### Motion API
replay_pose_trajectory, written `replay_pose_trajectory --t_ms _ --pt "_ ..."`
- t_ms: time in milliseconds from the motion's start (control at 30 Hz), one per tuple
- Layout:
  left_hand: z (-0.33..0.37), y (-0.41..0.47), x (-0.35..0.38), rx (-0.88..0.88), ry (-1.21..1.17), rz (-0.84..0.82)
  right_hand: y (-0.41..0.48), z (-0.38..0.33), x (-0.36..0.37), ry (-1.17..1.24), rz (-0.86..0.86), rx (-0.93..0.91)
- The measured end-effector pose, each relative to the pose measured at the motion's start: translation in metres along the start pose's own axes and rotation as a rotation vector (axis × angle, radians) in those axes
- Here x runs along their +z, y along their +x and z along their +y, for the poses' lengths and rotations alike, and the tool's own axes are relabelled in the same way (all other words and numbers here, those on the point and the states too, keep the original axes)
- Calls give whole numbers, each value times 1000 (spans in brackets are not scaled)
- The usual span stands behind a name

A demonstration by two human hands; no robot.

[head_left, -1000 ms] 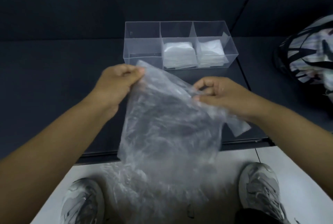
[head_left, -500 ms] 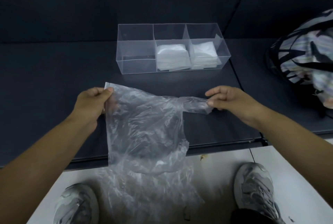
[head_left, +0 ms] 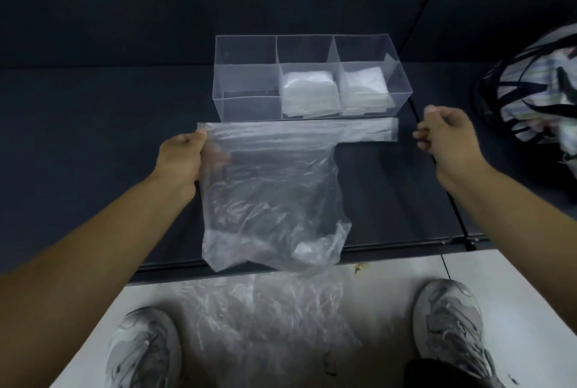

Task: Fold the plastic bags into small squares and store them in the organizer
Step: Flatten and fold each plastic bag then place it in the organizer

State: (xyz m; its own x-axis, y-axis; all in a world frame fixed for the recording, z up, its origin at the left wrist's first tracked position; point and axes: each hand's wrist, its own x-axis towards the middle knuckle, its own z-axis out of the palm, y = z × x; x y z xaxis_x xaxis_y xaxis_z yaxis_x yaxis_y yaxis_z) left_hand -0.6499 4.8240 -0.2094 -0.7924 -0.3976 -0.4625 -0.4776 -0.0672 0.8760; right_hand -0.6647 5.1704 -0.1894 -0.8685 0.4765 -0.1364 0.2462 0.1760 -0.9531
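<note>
A clear plastic bag lies spread on the dark table, its lower end hanging past the front edge. Its top edge and one handle strip stretch out to the right, just in front of the organizer. My left hand grips the bag's top left corner. My right hand is a little to the right of the strip's end, fingers curled, not touching it. The clear three-compartment organizer stands behind; folded white bags fill its middle and right compartments, and the left one holds nothing.
A striped patterned bag sits at the table's right side. The table's front edge runs just before my shoes. More clear plastic lies on the pale floor between them. A dark wall rises behind the organizer.
The bag went from held up and bunched to laid flat on the table. My hands moved apart, pulling the handle strip straight, and my right hand let go of it.
</note>
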Motion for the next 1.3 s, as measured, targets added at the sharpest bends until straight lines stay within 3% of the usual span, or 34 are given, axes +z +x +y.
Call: replay_pose_trajectory --t_ms 133,300,367,433,633,800,933,1133,1300 --pt "1 -12 -20 -250 -188 -197 -45 3 1 -45 -343 105" --pt "-27 -57 -53 -449 -148 -411 -115 9 7 -226 -947 132" --pt "-41 -78 -57 -501 -132 -464 -126 9 15 -226 -1061 124" --pt "-51 -92 -55 -507 -125 -469 -128 9 22 -213 -1081 97" --pt "-48 -77 -49 -388 -214 -197 -104 6 14 72 -1056 72" --pt "-44 -59 -47 -294 -183 -90 -82 4 -11 252 -1052 129" --pt "-44 -57 -52 -316 -146 -110 -77 15 -29 103 -988 128" --pt "-56 -74 -67 -414 -178 -363 -103 19 -8 -365 -1078 -34" --pt "-60 -73 -68 -425 -182 -292 -112 21 -1 -359 -1114 -133"
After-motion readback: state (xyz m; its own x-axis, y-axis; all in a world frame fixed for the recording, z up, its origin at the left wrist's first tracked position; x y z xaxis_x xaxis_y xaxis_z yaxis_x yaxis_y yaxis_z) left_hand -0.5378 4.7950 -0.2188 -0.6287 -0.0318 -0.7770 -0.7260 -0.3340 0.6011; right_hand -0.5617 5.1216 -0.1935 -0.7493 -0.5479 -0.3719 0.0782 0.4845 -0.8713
